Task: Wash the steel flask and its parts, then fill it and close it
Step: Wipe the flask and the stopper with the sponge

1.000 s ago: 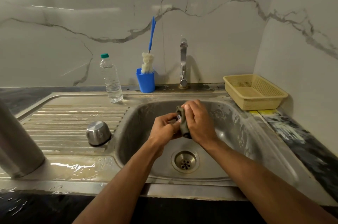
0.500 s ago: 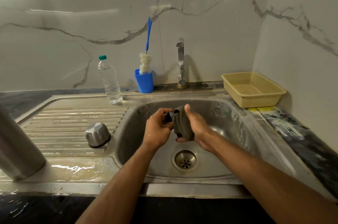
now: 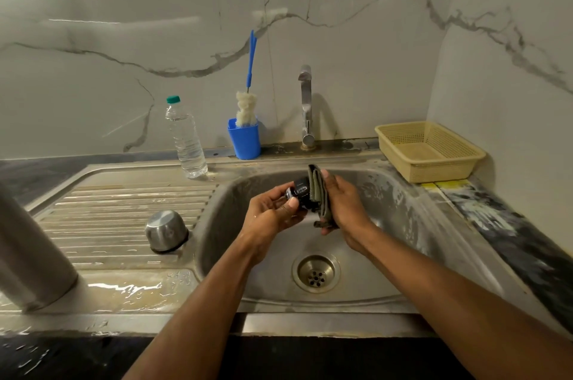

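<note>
Head view, sole view. Left hand (image 3: pixel 273 213): fingers and thumb curled round a small black stopper (image 3: pixel 300 193), the flask's inner plug by the look of it, held out over the sink (image 3: pixel 403 212) so that drips fall into the basin and not onto the bench (image 3: pixel 496 218). Right hand (image 3: pixel 342 204): grips a folded grey-green scrub pad (image 3: pixel 317 190), pressed flat against the stopper's far end; the two hands meet at the part, one steadying, one rubbing, which suits a scrubbing step. Drain (image 3: pixel 315 273): directly below the hands, open. Tap (image 3: pixel 306 106): behind the basin, no water seen running; rinsing appears not yet begun. Steel flask (image 3: pixel 28 255): body stands on the wet draining board (image 3: pixel 124 218) at far left, only partly in frame, well apart from the hands, likely set aside while its parts are dealt with. Steel cup lid (image 3: pixel 166 231): mouth down on the ribbed board near the basin's edge, a position that lets it drain. Bottle brush (image 3: pixel 248 100): upright in a blue cup (image 3: pixel 245 140) by the wall, within reach for the flask's interior. Plastic water bottle (image 3: pixel 185 137): capped, standing beside the blue cup, possibly the filling supply. Yellow basket (image 3: pixel 431 150): on the bench at right of the sink, nothing visible inside.
</note>
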